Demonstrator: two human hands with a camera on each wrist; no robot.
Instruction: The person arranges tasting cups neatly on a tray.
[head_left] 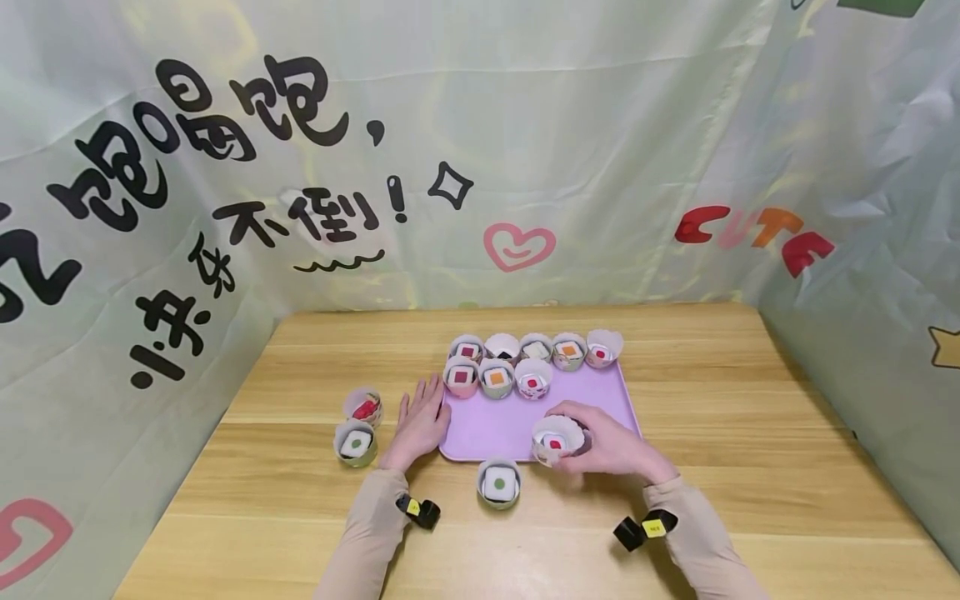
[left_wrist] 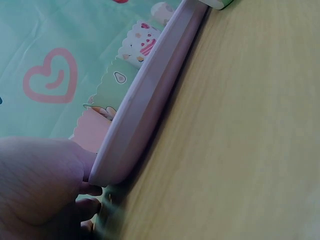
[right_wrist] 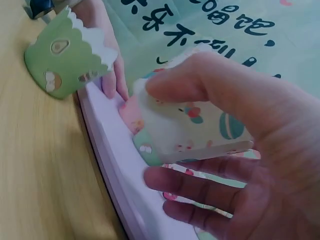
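In the head view my right hand (head_left: 611,442) holds a white paper baking cup (head_left: 542,447) over the front right part of a lilac tray (head_left: 480,425). Inside that cup is a white block with a red mark. The right wrist view shows my thumb across the side of the cup (right_wrist: 172,125), which has fruit prints. My left hand (head_left: 420,422) lies along the tray's left edge, fingers stretched forward and touching its rim (left_wrist: 145,100). Two rows of similar cups stand at the back of the tray, among them a pink cup (head_left: 461,387) near my left fingertips.
A green cup (head_left: 498,500) with a green-dotted block stands before the tray's front edge. Left of my left hand are another green cup (head_left: 356,454) and a cup with something red (head_left: 363,396). The wooden table (head_left: 750,433) meets printed cloth (head_left: 600,150) behind.
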